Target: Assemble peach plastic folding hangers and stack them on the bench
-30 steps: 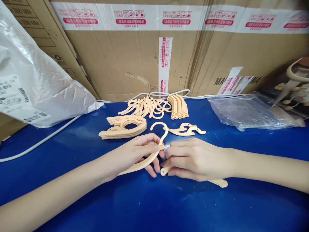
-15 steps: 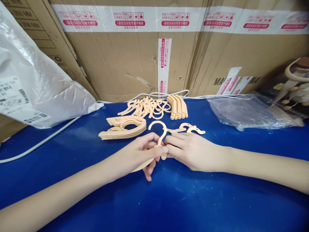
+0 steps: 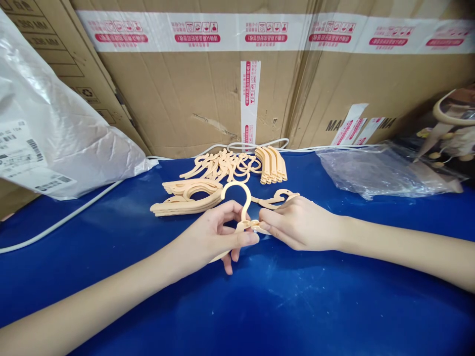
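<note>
My left hand (image 3: 217, 235) is closed on a cream plastic hanger part, pinched by thumb and fingers, with its round hook (image 3: 247, 195) standing up and an arm slanting down to the left, mostly covered by the hand. My right hand (image 3: 306, 225) is closed round a cream hanger arm (image 3: 261, 228); most of that piece is hidden. Its tip is right by the base of the hook, and I cannot tell whether the two are joined. Behind my right hand, a curved cream hanger piece (image 3: 274, 200) lies on the table, partly covered.
On the blue table (image 3: 237, 306) sit a stack of hanger arms (image 3: 185, 203), a pile of loose hooks (image 3: 222, 165) and a row of curved pieces (image 3: 272, 165). A white cable (image 3: 74, 215), plastic packaging (image 3: 386, 170), a grey-white bag (image 3: 74, 133) and cardboard boxes (image 3: 178, 89) surround them.
My right hand has shifted slightly up and right, opening a small gap from my left hand and exposing the joint below the hook. The hook has moved a little left.
</note>
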The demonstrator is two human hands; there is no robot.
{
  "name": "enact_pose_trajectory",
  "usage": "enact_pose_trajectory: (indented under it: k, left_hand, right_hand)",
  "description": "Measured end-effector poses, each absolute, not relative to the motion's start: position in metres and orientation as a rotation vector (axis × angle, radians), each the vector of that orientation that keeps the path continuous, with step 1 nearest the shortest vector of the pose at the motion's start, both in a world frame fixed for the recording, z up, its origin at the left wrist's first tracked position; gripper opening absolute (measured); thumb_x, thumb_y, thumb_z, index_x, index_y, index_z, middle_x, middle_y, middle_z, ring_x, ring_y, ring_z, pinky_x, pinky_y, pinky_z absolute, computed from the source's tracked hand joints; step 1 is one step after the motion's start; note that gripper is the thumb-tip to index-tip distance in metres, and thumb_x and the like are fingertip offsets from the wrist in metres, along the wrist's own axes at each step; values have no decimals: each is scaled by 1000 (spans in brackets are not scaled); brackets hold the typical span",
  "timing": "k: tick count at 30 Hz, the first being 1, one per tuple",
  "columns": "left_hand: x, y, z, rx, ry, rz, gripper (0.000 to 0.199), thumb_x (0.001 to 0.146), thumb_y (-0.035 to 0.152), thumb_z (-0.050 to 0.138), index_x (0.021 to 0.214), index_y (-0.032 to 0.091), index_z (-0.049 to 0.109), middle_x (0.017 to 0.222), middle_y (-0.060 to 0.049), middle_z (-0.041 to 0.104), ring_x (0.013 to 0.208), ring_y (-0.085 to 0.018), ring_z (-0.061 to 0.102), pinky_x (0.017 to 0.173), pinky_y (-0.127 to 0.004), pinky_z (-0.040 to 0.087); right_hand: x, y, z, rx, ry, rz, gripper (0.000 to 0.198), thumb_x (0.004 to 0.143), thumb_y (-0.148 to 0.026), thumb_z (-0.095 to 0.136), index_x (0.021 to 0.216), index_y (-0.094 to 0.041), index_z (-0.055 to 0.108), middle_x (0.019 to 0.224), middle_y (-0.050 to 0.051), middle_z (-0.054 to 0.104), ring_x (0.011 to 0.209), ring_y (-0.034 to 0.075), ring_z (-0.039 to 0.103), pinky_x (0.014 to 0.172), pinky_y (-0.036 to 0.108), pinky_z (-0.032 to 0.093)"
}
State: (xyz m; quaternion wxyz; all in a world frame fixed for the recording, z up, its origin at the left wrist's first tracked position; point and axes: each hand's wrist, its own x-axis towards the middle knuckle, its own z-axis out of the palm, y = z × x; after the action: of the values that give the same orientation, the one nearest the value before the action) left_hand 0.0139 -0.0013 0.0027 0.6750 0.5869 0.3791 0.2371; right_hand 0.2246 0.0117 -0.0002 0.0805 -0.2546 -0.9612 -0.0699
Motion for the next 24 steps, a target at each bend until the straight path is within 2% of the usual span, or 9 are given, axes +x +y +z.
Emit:
enact_pose_trajectory:
  k: [3,9,15,20,24]
  left_hand:
    - [14,-2,3,1323,843,570,29,74,29,70,82,19,44,70,6,52,48,-6,52,35,-18,49]
    - [16,-3,4,1353,832,609,31,74,32,71,84,19,45,67,7,53,42,-3,47,30,-10,37]
    - [14,-4,3,1375,865,637,29,76,32,70,85,20,44,68,7,51,41,-2,44,31,-10,34]
    - [12,-5,3,1412,897,653,28,78,32,68,86,21,44,69,7,52,41,-2,42,32,-10,32]
    - [15,-8,8,1427,889,670,25,79,30,66,84,21,43,67,8,48,42,-2,41,34,-11,31]
  right_hand:
    - [225,11,0,-736,-2866,-205,27,97,-26,27,75,-18,41,56,-2,53,43,9,36,49,26,18]
    - [222,9,3,-742,-2914,-198,32,98,-29,24,75,-18,42,55,-1,54,42,9,39,48,26,15]
    - [220,6,3,-790,-2917,-383,36,99,-33,22,75,-18,44,49,-2,53,36,10,34,48,26,10]
    - [217,0,-2,-856,-2817,-574,26,97,-28,31,76,-18,44,53,-1,55,37,11,38,47,27,10]
    - [217,-2,-4,-790,-2756,-597,25,96,-26,32,75,-18,44,52,-1,52,38,11,41,45,26,14]
